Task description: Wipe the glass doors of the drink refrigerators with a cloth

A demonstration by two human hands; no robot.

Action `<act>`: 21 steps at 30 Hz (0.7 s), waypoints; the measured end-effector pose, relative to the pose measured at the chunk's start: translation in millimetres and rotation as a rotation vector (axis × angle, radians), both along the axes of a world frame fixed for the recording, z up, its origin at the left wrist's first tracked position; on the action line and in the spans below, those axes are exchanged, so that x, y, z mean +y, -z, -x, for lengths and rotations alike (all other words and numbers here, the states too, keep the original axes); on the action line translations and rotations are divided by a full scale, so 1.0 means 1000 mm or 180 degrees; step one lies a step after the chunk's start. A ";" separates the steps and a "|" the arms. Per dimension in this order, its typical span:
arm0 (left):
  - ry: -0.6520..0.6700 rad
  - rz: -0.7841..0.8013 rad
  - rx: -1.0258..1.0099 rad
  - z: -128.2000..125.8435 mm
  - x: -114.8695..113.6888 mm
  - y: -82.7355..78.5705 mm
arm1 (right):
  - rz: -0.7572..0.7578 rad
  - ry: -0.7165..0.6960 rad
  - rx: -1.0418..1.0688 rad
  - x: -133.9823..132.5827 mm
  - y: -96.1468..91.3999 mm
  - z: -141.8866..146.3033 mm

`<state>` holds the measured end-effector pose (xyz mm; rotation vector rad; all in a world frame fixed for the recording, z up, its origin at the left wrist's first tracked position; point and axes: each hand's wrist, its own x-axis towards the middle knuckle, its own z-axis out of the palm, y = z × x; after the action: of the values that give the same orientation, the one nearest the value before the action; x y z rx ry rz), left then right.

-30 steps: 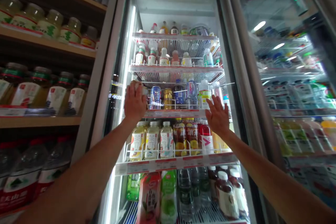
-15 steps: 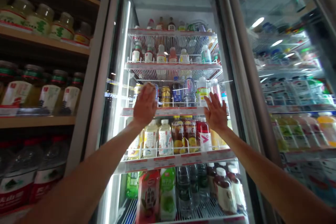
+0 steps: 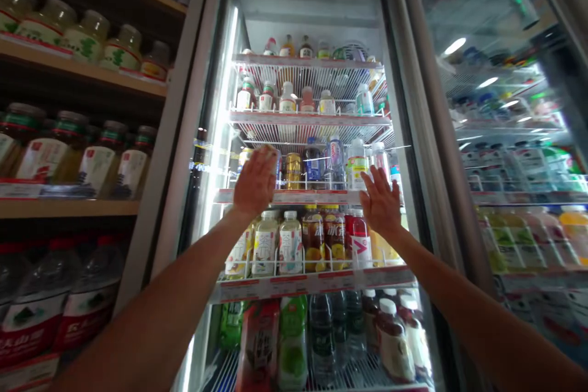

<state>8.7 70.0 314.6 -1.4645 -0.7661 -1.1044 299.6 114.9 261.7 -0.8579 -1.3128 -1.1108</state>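
My left hand [image 3: 255, 182] is raised to the can shelf [image 3: 294, 196] of the lit drinks fridge. Its fingers are stretched upward and lie flat over a blue can [image 3: 277, 164], of which only the right edge shows. A pale can [image 3: 245, 157] stands just left of the hand and a gold can [image 3: 293, 170] just right. My right hand [image 3: 381, 202] is open with fingers spread in front of the same shelf's right end, below a white bottle [image 3: 356, 162]. It holds nothing. I cannot tell whether it touches glass or the shelf.
Below the can shelf is a row of tea and juice bottles [image 3: 290, 242], then water and juice bottles [image 3: 321, 331] lower down. A second, closed fridge [image 3: 514, 153] stands to the right. Wooden shelves [image 3: 68, 208] of large jars and bottles fill the left.
My left hand slid right along the can shelf, from the far-left can onto the blue can. My right hand stayed almost in place, open.
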 end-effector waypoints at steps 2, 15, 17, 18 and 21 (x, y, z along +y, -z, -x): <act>0.0061 -0.0174 -0.0507 -0.005 0.001 0.000 | 0.0024 -0.0025 0.0014 0.000 0.000 0.000; 0.0121 -0.0002 0.0115 -0.042 0.011 -0.017 | 0.0114 -0.0084 0.0021 -0.003 -0.001 0.000; 0.0002 0.0275 0.1022 -0.055 0.011 -0.013 | 0.0121 -0.0083 0.0028 -0.003 -0.001 0.000; -0.0043 0.0361 0.1284 -0.058 0.010 -0.014 | 0.0117 -0.0094 0.0020 -0.003 -0.001 -0.001; 0.0017 0.0149 0.0584 -0.049 0.008 -0.022 | 0.0091 -0.0157 0.0000 -0.002 0.000 -0.001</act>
<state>57.7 78.0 336.5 -1.5837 -0.6631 -0.9462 300.4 112.4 261.4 -0.8421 -1.3458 -1.0559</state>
